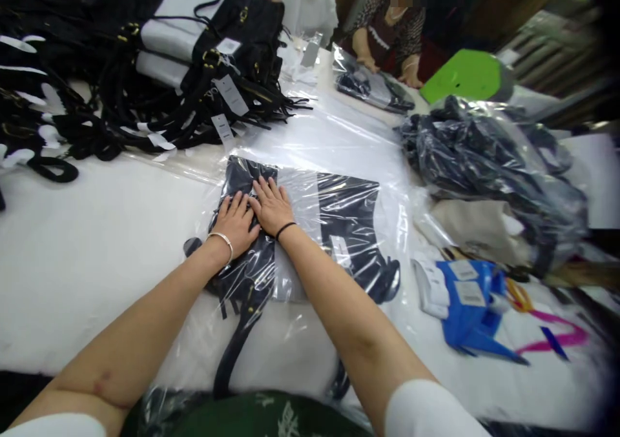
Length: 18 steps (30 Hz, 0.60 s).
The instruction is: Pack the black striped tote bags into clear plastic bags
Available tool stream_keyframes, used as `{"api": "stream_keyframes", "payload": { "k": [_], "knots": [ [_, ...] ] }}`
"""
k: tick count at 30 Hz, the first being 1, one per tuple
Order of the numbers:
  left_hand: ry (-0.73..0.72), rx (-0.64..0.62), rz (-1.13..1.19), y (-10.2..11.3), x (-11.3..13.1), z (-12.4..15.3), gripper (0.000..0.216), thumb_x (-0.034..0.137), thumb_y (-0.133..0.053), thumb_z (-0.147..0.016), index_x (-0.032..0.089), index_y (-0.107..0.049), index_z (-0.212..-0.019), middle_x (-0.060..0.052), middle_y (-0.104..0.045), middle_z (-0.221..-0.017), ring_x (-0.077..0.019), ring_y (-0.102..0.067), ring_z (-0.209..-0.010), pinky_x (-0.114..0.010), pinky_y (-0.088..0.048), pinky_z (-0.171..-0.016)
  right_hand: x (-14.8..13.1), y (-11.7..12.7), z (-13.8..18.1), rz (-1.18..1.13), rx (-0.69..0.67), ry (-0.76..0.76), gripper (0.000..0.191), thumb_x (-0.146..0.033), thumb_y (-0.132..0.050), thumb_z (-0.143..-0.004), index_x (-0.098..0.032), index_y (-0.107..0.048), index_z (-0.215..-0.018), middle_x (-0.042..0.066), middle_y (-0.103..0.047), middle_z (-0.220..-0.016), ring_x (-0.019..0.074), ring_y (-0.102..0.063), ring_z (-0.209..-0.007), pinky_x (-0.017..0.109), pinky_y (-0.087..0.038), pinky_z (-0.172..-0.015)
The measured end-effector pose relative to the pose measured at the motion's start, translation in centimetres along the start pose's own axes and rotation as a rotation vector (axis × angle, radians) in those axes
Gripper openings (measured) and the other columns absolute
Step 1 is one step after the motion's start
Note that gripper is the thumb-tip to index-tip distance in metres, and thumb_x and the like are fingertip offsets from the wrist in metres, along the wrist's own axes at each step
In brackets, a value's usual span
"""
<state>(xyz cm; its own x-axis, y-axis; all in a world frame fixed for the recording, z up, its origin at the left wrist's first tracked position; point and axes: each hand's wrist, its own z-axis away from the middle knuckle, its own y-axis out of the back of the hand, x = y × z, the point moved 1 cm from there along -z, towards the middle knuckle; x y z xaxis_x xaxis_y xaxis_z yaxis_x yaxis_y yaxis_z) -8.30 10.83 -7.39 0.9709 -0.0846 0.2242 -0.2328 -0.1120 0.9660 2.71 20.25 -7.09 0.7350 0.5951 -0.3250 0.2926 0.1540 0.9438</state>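
Both hands lie flat, fingers spread, grasping nothing. The left hand and right hand touch side by side, pressing the plastic-bagged dark garment beneath them.

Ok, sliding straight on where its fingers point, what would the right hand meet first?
Past the dark plastic-wrapped bag under the right hand, bare clear plastic sheet, then probably the heap of black tagged bags.

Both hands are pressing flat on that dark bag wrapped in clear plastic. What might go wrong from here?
1. The clear plastic bag is glossy and wrinkled; under the left hand and right hand it may slide on the white table or crease.
2. The black strap trails toward the near table edge, so it might snag or drag the dark bag askew.
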Motion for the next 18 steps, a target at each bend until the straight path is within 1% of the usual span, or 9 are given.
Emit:
{"api": "stream_keyframes", "payload": {
  "k": [3, 5, 7, 9, 11, 12, 15, 17, 18],
  "knots": [
    [-0.020, 0.011, 0.036, -0.1, -0.7, -0.2, 0.059, 0.042, -0.047, -0.091, 0.009, -0.053, -0.140, -0.019, -0.037, -0.155, -0.0340, -0.022, -0.150, -0.055, -0.011, -0.122, 0.3, 1.0, 0.1, -0.029, -0.065, 0.021, 0.056, -0.049, -0.035, -0.103, -0.024, -0.035, -0.153, 0.001, -0.024, -0.164, 0.0241, -0.012, -0.153, 0.048, -0.009, -0.123],
    [-0.028, 0.031, 0.111, 0.2, -1.2, -0.5, 0.052, 0.042, -0.047, -0.091, 0.014, -0.060, -0.134, -0.014, -0.044, -0.152, -0.0325, -0.026, -0.149, -0.055, -0.015, -0.122, 0.9, 2.8, 2.4, -0.067, -0.116, 0.047, 0.053, -0.048, -0.035, -0.103, -0.027, -0.039, -0.151, -0.001, -0.030, -0.161, 0.0235, -0.015, -0.152, 0.047, -0.014, -0.123],
    [0.010, 0.083, 0.238, 1.0, -1.7, -0.5, 0.045, 0.041, -0.044, -0.092, 0.019, -0.066, -0.125, -0.010, -0.055, -0.144, -0.0286, -0.035, -0.145, -0.052, -0.019, -0.122, 1.8, 4.9, 7.0, -0.081, -0.072, 0.034, 0.052, -0.049, -0.035, -0.103, -0.030, -0.040, -0.151, -0.002, -0.036, -0.159, 0.0238, -0.014, -0.152, 0.048, -0.016, -0.122],
    [0.113, 0.183, 0.355, 2.4, -2.3, -0.2, 0.041, 0.040, -0.042, -0.094, 0.021, -0.069, -0.118, -0.006, -0.064, -0.134, -0.0249, -0.046, -0.138, -0.047, -0.025, -0.121, 2.7, 6.6, 12.9, -0.046, 0.031, -0.026, 0.055, -0.052, -0.035, -0.102, -0.031, -0.036, -0.153, -0.001, -0.036, -0.159, 0.0262, -0.008, -0.153, 0.053, -0.012, -0.122],
    [0.247, 0.284, 0.383, 3.8, -3.1, 0.7, 0.040, 0.041, -0.045, -0.094, 0.021, -0.068, -0.121, -0.006, -0.064, -0.133, -0.0246, -0.051, -0.134, -0.042, -0.031, -0.119, 3.6, 7.3, 18.3, -0.004, 0.047, -0.093, 0.061, -0.060, -0.038, -0.098, -0.033, -0.034, -0.153, 0.000, -0.033, -0.160, 0.0312, -0.004, -0.153, 0.060, -0.009, -0.120],
    [0.319, 0.297, 0.362, 4.3, -3.5, 1.3, 0.043, 0.041, -0.049, -0.092, 0.020, -0.065, -0.126, -0.007, -0.061, -0.137, -0.0265, -0.051, -0.133, -0.042, -0.033, -0.118, 4.1, 7.3, 20.4, 0.002, 0.022, -0.123, 0.065, -0.064, -0.040, -0.096, -0.034, -0.033, -0.153, 0.000, -0.031, -0.161, 0.0339, -0.005, -0.153, 0.063, -0.009, -0.119],
    [0.504, 0.141, 0.289, 5.2, -4.7, 3.5, 0.071, 0.048, -0.059, -0.085, 0.010, -0.047, -0.144, -0.018, -0.050, -0.147, -0.0351, -0.049, -0.134, -0.047, -0.037, -0.114, 5.0, 6.5, 23.5, -0.024, -0.057, -0.178, 0.075, -0.074, -0.042, -0.089, -0.037, -0.032, -0.154, 0.001, -0.028, -0.162, 0.0386, -0.008, -0.152, 0.068, -0.011, -0.116],
    [0.579, 0.044, 0.293, 5.3, -4.9, 5.2, 0.086, 0.054, -0.061, -0.082, 0.007, -0.037, -0.150, -0.022, -0.049, -0.147, -0.0373, -0.051, -0.131, -0.049, -0.039, -0.111, 5.2, 6.0, 23.7, -0.044, -0.071, -0.184, 0.078, -0.075, -0.042, -0.088, -0.037, -0.029, -0.155, 0.002, -0.025, -0.163, 0.0393, -0.006, -0.152, 0.069, -0.010, -0.115],
    [0.605, 0.036, 0.317, 5.4, -4.8, 6.0, 0.088, 0.056, -0.061, -0.081, 0.007, -0.037, -0.150, -0.022, -0.051, -0.144, -0.0369, -0.053, -0.129, -0.048, -0.041, -0.110, 5.2, 6.0, 23.6, -0.051, -0.077, -0.173, 0.079, -0.076, -0.042, -0.088, -0.036, -0.028, -0.155, 0.003, -0.023, -0.164, 0.0398, -0.004, -0.152, 0.070, -0.010, -0.115]
  ]
}}
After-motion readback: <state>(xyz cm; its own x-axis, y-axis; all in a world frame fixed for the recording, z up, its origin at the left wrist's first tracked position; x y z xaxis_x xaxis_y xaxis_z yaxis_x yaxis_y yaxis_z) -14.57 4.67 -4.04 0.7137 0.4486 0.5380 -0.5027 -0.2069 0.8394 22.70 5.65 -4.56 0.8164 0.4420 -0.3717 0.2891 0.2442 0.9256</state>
